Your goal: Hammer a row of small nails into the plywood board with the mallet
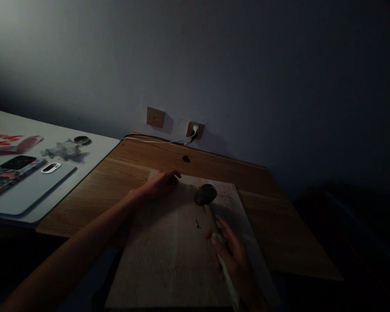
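My right hand (231, 250) is wrapped round the handle of a hammer (209, 212). Its dark, rounded head (206, 194) is over the upper part of a pale wooden board (169, 255). At the board's far left edge lies my left hand (162, 183), its fingers curled inward; whether anything is in them is hidden. Several small bits of metal, perhaps nails, show faintly between my left hand and the hammer head. Another small metal piece, like a screw or nail (196, 222), lies on the board left of the hammer handle.
The board lies on a brown wooden table (286, 229) against a wall. Cables run from a wall socket (195, 129) along its back edge. On the left, a white table (104, 147) bears a pale flat device (32, 188), a dark phone-like object (18, 162) and crumpled plastic (63, 150).
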Action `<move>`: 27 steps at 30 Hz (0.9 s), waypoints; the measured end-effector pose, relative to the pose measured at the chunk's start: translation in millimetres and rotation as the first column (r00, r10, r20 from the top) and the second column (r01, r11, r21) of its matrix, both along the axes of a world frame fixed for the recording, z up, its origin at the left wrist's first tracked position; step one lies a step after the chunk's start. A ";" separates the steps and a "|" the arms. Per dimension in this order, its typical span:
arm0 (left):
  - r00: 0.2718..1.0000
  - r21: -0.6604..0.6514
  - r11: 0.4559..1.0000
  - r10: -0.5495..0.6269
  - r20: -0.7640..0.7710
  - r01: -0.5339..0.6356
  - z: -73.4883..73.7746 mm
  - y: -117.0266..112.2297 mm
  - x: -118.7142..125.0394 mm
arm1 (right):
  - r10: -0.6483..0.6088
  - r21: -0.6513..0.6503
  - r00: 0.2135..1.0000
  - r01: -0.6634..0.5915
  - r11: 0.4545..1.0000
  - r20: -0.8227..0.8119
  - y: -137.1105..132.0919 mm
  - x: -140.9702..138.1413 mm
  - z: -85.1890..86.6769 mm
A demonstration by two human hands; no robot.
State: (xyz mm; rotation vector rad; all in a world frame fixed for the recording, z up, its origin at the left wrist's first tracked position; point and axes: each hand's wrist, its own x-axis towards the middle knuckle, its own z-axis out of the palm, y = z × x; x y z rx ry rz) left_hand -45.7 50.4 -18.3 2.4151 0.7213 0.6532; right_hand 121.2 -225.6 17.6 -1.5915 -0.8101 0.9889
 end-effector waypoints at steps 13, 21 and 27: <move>1.000 0.028 1.000 0.000 0.006 0.000 -6.8 2.7 1.0 | 0.213 0.009 0.974 -0.214 0.977 0.079 69.9 -24.1 14.1; 1.000 0.016 1.000 -0.012 0.020 0.011 -4.4 0.9 0.5 | 0.215 0.010 0.976 -0.216 0.976 0.042 69.5 -23.2 13.4; 0.999 0.013 1.000 -0.020 0.033 0.019 -3.1 0.2 -1.0 | 0.218 0.024 0.974 -0.220 0.975 0.061 68.9 -21.8 10.9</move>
